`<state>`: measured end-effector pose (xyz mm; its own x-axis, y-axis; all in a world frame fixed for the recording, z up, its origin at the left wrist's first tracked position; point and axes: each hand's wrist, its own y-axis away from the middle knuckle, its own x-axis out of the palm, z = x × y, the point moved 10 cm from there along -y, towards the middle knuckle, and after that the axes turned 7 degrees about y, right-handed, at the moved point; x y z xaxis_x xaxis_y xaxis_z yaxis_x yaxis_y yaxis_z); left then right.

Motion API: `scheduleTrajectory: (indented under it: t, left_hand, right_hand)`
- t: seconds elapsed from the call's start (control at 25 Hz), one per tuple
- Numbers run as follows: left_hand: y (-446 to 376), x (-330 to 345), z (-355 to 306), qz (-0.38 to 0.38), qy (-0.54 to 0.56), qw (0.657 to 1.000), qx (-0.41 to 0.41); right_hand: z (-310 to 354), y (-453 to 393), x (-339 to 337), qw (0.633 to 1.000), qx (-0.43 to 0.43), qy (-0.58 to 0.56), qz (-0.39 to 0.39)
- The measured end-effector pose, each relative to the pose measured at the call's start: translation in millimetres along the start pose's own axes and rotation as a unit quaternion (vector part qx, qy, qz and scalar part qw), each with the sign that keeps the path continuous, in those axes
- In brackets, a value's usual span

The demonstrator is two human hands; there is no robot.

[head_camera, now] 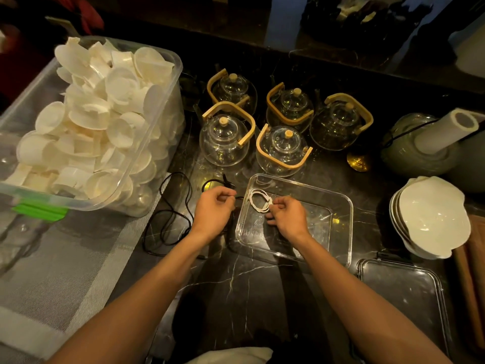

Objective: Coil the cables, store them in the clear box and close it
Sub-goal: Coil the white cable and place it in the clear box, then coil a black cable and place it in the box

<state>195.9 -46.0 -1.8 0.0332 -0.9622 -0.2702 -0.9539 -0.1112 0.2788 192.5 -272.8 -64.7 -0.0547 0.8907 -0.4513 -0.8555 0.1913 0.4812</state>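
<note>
A: How many cables do you count?

B: Two. A white cable, coiled into a small loop, sits over the far left corner of the clear box. A black cable lies loose on the desk, left of the box.

A: And the hands?

B: The right hand is over the box, its grip closed on the white coil, pinching it at the near side. The left hand is just left of the box, fingers curled round the black cable's end.

A: The box's lid?

B: One clear lid lies flat on the desk, near right of the box, apart from it. The box is open.

A: What else?

B: Five glass teapots with wooden handles stand behind the box. One large plastic bin heaped with white cups is at the left, and one stack of white bowls at the right.
</note>
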Motion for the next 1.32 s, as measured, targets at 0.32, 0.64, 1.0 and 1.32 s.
scheduleTrajectory:
  t: [0.32, 0.64, 1.0, 1.32]
  left_hand:
    - [4.9, -51.3, 22.1, -0.061, -0.018, 0.998, -0.010]
    - [25.8, -44.5, 33.0, 0.064, -0.096, 0.993, 0.003]
    - [35.7, -37.0, 46.3, 0.120, -0.124, 0.985, 0.026]
    - [32.7, -56.5, 64.4, 0.054, 0.058, 0.996, -0.039]
  right_hand:
    - [3.4, 4.2, -9.4, 0.998, -0.016, 0.052, -0.008]
    - [53.5, 41.9, -10.4, 0.978, -0.130, 0.158, -0.044]
    - [158.3, 85.4, 43.4, 0.882, -0.338, 0.325, -0.041]
    - [152.1, 38.8, 129.3, 0.789, -0.193, 0.579, 0.064]
